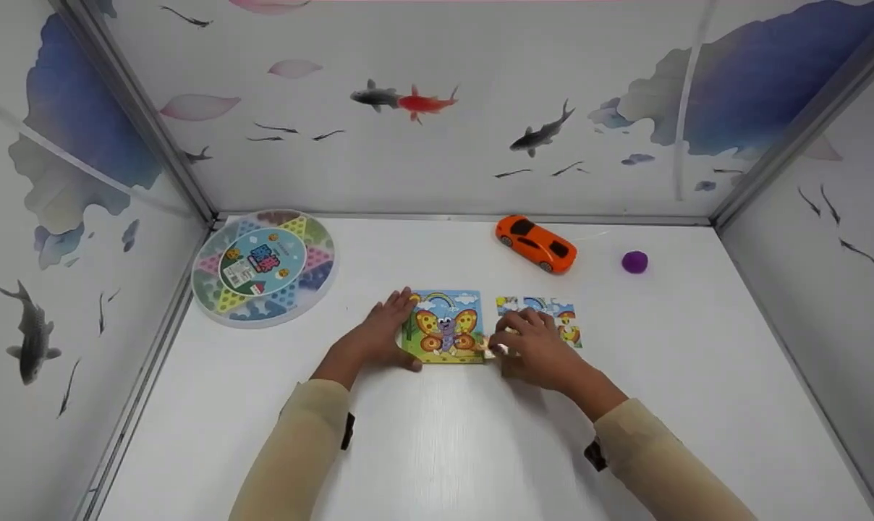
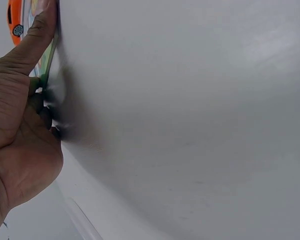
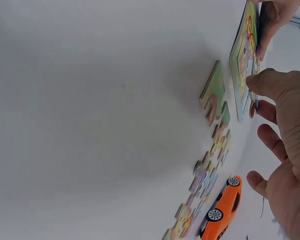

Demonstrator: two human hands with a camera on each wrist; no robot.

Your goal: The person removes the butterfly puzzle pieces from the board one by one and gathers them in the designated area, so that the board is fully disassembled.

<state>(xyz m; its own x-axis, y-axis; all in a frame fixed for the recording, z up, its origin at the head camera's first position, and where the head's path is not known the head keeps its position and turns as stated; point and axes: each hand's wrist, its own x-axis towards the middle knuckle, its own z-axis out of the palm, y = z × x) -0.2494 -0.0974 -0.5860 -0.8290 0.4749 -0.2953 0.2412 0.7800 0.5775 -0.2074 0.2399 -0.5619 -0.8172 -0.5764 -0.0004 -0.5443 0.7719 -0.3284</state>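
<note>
A square puzzle board [image 1: 446, 329] with a butterfly picture lies mid-table. My left hand [image 1: 385, 329] holds it at its left side, fingers toward the far corner and thumb at the near corner. In the left wrist view, the thumb [image 2: 37, 37] runs along the board's edge. At the board's right edge, my right hand [image 1: 537, 351] pinches a small puzzle piece [image 3: 253, 109] between thumb and finger; the hand partly hides it. Beneath and beyond that hand are several loose puzzle pieces [image 1: 569, 329], with a green-topped corner piece [image 3: 216, 86] nearest the board in the right wrist view.
An orange toy car [image 1: 537, 244] stands behind the loose pieces, and a purple ball [image 1: 634, 262] lies to its right. At the back left is a round Chinese checkers box [image 1: 321, 300]. Printed wall panels [image 1: 437, 181] enclose the white table [image 1: 437, 449] at the back and sides.
</note>
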